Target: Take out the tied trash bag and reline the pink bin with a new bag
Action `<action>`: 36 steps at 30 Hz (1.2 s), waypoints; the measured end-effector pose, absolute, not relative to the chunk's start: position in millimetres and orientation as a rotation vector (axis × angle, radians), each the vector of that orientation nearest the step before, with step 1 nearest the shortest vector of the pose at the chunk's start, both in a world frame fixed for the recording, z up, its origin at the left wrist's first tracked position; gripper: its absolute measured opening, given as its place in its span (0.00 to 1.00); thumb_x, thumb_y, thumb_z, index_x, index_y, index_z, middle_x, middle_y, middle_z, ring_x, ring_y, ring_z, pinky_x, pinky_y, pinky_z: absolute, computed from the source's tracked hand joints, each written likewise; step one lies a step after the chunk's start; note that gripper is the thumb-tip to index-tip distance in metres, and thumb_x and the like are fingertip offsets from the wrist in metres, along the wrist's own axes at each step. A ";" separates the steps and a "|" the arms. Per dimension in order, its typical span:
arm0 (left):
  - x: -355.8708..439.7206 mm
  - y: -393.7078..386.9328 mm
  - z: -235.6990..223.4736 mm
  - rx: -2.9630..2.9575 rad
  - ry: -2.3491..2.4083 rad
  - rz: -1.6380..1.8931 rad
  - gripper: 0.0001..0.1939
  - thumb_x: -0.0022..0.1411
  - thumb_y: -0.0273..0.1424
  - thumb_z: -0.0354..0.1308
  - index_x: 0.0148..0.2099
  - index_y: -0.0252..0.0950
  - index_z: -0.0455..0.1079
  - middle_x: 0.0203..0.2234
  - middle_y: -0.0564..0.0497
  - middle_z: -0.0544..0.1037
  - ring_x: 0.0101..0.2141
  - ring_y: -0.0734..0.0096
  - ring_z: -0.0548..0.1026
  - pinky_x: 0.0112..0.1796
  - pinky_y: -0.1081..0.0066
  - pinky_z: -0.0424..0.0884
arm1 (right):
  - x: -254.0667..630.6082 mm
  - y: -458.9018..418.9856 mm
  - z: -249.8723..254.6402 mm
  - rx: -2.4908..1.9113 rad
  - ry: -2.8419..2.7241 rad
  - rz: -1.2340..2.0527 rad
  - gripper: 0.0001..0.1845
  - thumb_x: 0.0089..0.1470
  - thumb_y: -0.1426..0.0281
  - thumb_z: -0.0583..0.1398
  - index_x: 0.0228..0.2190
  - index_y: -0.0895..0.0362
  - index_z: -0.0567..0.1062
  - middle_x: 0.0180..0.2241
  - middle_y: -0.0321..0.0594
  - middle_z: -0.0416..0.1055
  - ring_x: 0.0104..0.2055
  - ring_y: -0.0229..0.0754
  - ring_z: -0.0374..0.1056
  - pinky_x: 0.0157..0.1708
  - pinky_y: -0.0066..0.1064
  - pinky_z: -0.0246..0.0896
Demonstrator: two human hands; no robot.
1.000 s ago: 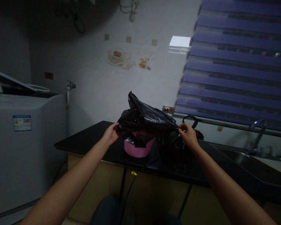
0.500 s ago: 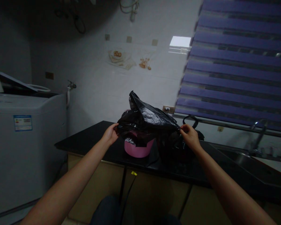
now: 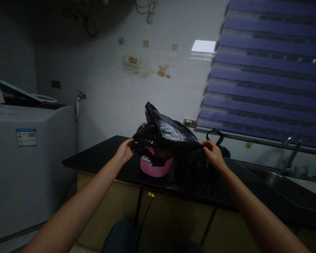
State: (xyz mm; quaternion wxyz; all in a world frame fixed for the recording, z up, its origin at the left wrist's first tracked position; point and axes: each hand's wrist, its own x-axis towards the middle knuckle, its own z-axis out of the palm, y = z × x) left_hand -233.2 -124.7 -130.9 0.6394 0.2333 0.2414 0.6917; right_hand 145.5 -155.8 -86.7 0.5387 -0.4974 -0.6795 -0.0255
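Note:
A black plastic bag point(image 3: 171, 131) is stretched sideways between my two hands above the dark countertop. My left hand point(image 3: 125, 150) pinches its left edge, and my right hand point(image 3: 212, 153) pinches the right edge with thumb and fingers. Below and behind the bag stands a pink container point(image 3: 156, 170) on the counter; the bag covers most of it, so what is inside is hidden. Another dark item with a looped handle point(image 3: 219, 135) sits behind my right hand, too dim to make out.
The black countertop point(image 3: 94, 153) runs along a tiled wall. A sink point(image 3: 272, 177) with a faucet point(image 3: 292, 153) lies at the right. A washing machine point(image 3: 50, 147) with its lid raised stands at the left. A wall socket point(image 3: 190, 123) is behind the bag.
Both hands keep their hold on the bag and have hardly moved. The bag's surface has shifted only slightly, and the camera view has moved a touch.

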 end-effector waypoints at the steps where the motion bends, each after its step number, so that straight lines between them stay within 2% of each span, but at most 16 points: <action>1: -233.1 -125.1 -131.2 0.531 0.552 1.578 0.07 0.56 0.20 0.53 0.30 0.33 0.70 0.22 0.49 0.76 0.23 0.70 0.74 0.27 0.71 0.73 | 145.1 -156.3 -86.4 -1.177 -1.618 -0.054 0.13 0.39 0.64 0.52 0.27 0.57 0.69 0.29 0.42 0.71 0.34 0.43 0.66 0.38 0.34 0.62; 9: -231.3 -130.6 -130.5 0.533 0.551 1.584 0.09 0.58 0.20 0.51 0.28 0.32 0.70 0.20 0.49 0.75 0.21 0.71 0.73 0.27 0.73 0.71 | 141.1 -164.6 -82.0 -1.253 -1.597 0.007 0.19 0.45 0.57 0.48 0.24 0.58 0.70 0.26 0.42 0.69 0.33 0.43 0.64 0.37 0.34 0.59; 13: -230.1 -132.1 -129.3 0.534 0.545 1.584 0.09 0.58 0.20 0.52 0.28 0.32 0.70 0.20 0.49 0.75 0.22 0.71 0.73 0.26 0.73 0.71 | 135.5 -163.9 -76.6 -1.277 -1.582 -0.037 0.21 0.47 0.53 0.51 0.24 0.58 0.71 0.27 0.42 0.70 0.33 0.42 0.65 0.38 0.34 0.59; 17: -230.2 -133.4 -128.6 0.542 0.549 1.585 0.09 0.58 0.20 0.52 0.28 0.32 0.70 0.21 0.48 0.75 0.22 0.71 0.73 0.27 0.73 0.72 | 128.0 -155.6 -69.3 -1.277 -1.580 -0.060 0.17 0.46 0.57 0.55 0.25 0.59 0.72 0.28 0.43 0.72 0.33 0.42 0.66 0.38 0.33 0.60; 25: -233.3 -138.6 -125.1 0.558 0.588 1.596 0.11 0.60 0.19 0.49 0.28 0.31 0.70 0.21 0.48 0.75 0.21 0.71 0.73 0.27 0.73 0.72 | 99.7 -149.0 -42.3 -1.435 -1.758 -0.186 0.10 0.51 0.68 0.59 0.33 0.61 0.76 0.34 0.43 0.74 0.37 0.40 0.68 0.40 0.30 0.59; 30: -234.6 -142.2 -124.4 0.558 0.612 1.603 0.13 0.61 0.19 0.49 0.27 0.31 0.69 0.20 0.49 0.75 0.21 0.72 0.73 0.26 0.73 0.71 | 79.3 -147.3 -24.2 -1.528 -1.856 -0.285 0.10 0.53 0.70 0.60 0.36 0.63 0.77 0.38 0.45 0.74 0.39 0.39 0.68 0.40 0.28 0.58; 36: -234.9 -143.5 -126.0 0.570 0.615 1.596 0.12 0.60 0.19 0.50 0.27 0.31 0.70 0.21 0.48 0.75 0.21 0.72 0.72 0.26 0.73 0.71 | 66.3 -136.0 -20.0 -1.590 -1.867 -0.213 0.13 0.55 0.69 0.60 0.40 0.62 0.77 0.40 0.45 0.75 0.42 0.40 0.69 0.41 0.26 0.59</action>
